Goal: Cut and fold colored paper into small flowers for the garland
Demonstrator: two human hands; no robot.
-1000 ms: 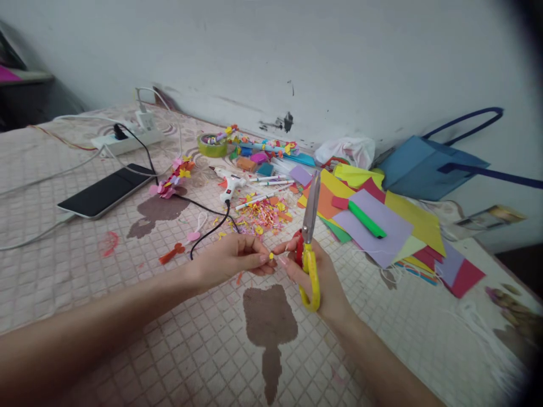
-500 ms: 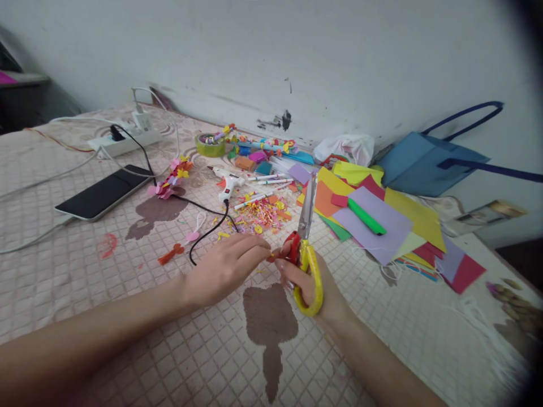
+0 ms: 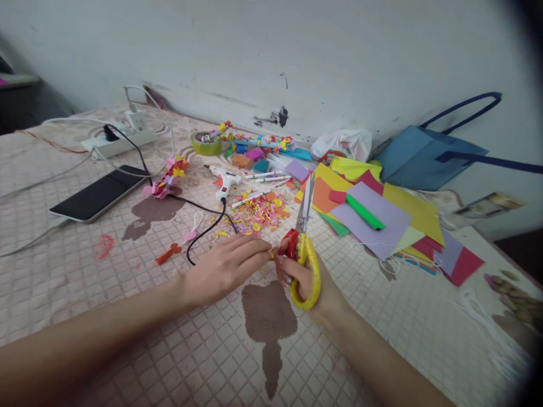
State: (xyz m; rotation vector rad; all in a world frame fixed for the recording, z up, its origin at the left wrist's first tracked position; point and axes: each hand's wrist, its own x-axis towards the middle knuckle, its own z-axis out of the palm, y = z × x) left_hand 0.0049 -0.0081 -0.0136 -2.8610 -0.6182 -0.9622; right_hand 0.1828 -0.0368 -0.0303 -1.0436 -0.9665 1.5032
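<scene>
My right hand (image 3: 307, 282) is closed round scissors (image 3: 306, 243) with one yellow and one red handle, blades pointing up and away from me. Its thumb and fingertips meet those of my left hand (image 3: 231, 265) above the table. A small red and yellow piece (image 3: 272, 256) shows between the fingertips; most of it is hidden, and I cannot tell its exact shape. My left hand is pinched, palm down. Just beyond the hands lies a heap of colourful paper scraps (image 3: 261, 212). An orange paper cutout with a fringed end (image 3: 168, 254) lies left of my left hand.
A white glue gun (image 3: 224, 183) with a black cord lies behind the hands. Coloured sheets (image 3: 373, 215) with a green marker-like stick (image 3: 365, 212) lie to the right. A tablet-like device (image 3: 99, 193), power strip (image 3: 121, 142), tape roll (image 3: 206, 144) and blue bag (image 3: 430, 155) stand around.
The view has shifted slightly. The hands stay together at the fingertips, the scissors still in my right hand; less of the small red piece shows between them.
</scene>
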